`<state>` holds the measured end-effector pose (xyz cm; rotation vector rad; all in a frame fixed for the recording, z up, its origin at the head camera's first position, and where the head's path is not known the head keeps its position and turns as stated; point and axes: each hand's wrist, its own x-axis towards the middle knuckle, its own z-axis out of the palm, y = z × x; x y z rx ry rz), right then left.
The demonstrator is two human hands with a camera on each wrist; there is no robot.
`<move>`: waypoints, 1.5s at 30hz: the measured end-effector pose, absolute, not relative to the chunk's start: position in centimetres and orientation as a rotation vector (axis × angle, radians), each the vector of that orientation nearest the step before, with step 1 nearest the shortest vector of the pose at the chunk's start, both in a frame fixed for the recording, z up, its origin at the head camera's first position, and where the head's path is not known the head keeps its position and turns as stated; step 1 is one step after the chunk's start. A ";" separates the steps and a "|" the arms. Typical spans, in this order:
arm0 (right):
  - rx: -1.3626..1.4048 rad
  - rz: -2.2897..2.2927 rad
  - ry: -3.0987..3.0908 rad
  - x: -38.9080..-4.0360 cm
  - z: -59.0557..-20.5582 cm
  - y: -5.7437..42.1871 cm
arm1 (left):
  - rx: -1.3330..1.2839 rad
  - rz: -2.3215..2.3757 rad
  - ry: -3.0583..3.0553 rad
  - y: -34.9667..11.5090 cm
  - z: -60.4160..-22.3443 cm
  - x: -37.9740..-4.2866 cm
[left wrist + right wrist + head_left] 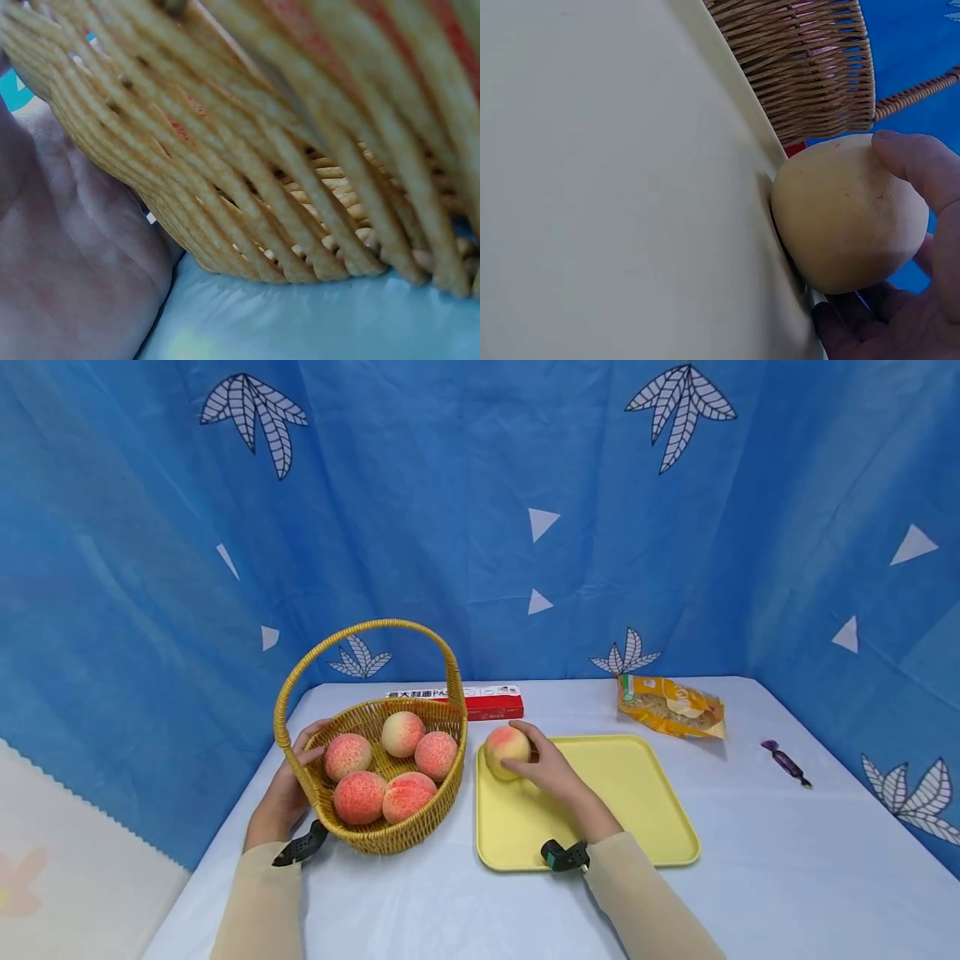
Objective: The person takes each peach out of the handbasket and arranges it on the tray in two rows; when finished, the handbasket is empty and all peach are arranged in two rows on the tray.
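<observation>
A yellow-and-pink peach (507, 752) is in the grip of my right hand (551, 768), over the left back part of a yellow tray (622, 810). The right wrist view shows this peach (847, 214) close to the tray's edge, the thumb on one side and the fingers on the other. At the left, my left hand (288, 789) holds a woven basket (390, 839) by its rim, near the foot of the arched handle. Its palm (82, 232) lies along the wicker in the left wrist view. Inside the basket are several peaches (360, 797), mostly red-speckled.
Behind the basket lies a red and white box (493, 703), partly hidden by it. An orange bag of pasta (671, 706) rests at the back right. A purple-wrapped candy (786, 764) lies farther right on the white tablecloth (780, 860). Blue curtains (480, 527) surround the table.
</observation>
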<state>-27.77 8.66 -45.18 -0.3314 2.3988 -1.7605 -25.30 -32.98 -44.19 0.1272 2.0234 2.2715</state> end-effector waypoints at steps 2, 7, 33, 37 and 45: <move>-0.326 -1.763 2.401 -27.7 -45.2 8.6 | 0.123 2.268 2.024 -33.0 -44.3 -25.3; -0.308 -1.767 2.397 -27.7 -45.3 8.5 | 0.137 2.276 2.016 -33.3 -44.5 -25.5; -0.374 -1.831 2.542 -26.9 -43.1 8.4 | 0.133 2.252 2.030 -33.5 -44.7 -25.3; -0.459 -1.845 2.589 -26.9 -42.1 8.2 | 0.121 2.264 2.025 -33.8 -45.1 -25.7; -0.569 -1.909 2.536 -26.1 -40.2 6.8 | 0.159 2.297 1.990 -33.6 -44.9 -25.8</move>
